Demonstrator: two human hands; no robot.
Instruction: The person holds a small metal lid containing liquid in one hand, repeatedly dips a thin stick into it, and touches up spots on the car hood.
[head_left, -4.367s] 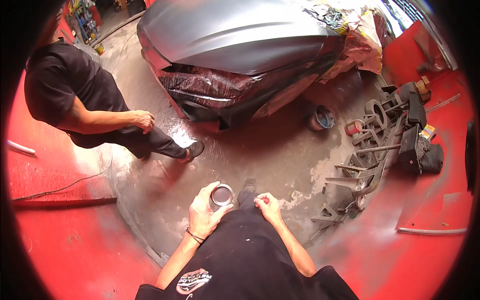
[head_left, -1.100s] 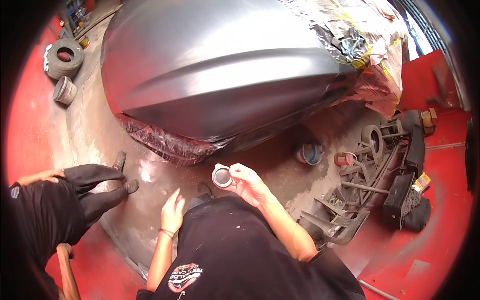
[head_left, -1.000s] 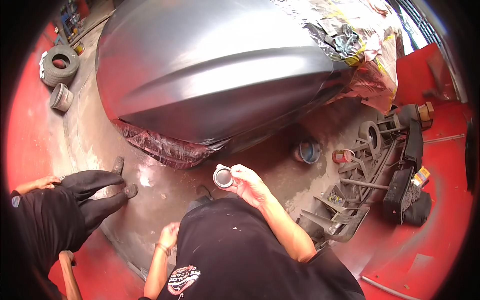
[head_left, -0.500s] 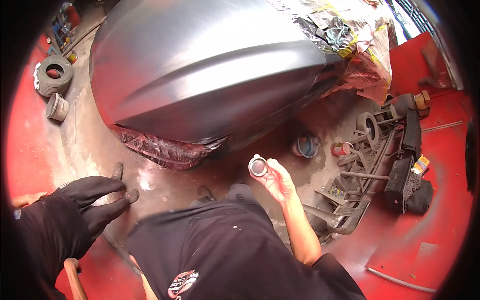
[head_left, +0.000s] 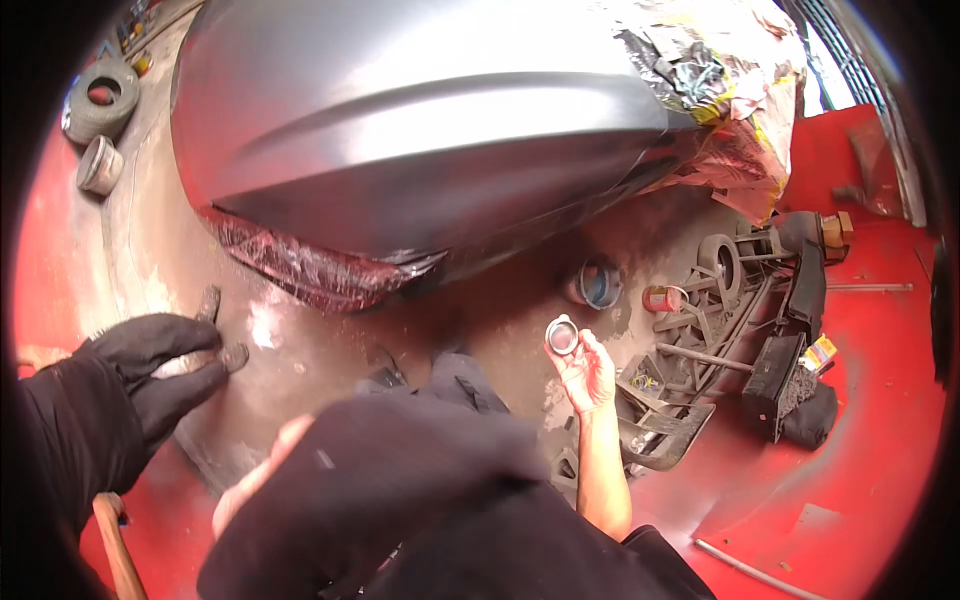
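Note:
My right hand point(head_left: 590, 380) is raised in front of my body. Its fingers are closed around a small round cup point(head_left: 562, 338) with a metallic rim, its round face turned up toward me. My left hand point(head_left: 258, 475) is a blurred strip of skin beside the dark cloth of my shirt point(head_left: 400, 470), which hides most of it; its fingers cannot be made out. Beyond my hands is a car hood point(head_left: 430, 140) with a dark, smooth finish. Plastic film point(head_left: 320, 270) covers the part below its front edge.
Another person's dark-clothed legs point(head_left: 150, 350) are at my left. A blue-toned bucket point(head_left: 597, 287) and a red can point(head_left: 662, 299) stand on the floor. Car parts point(head_left: 680, 400) lie at right. A tire point(head_left: 102, 100) and a pail point(head_left: 100, 166) are at far left.
My right hand has moved right with the cup. The shirt cloth has bunched up and blurred, and more skin shows at its left edge. The whole view has shifted slightly.

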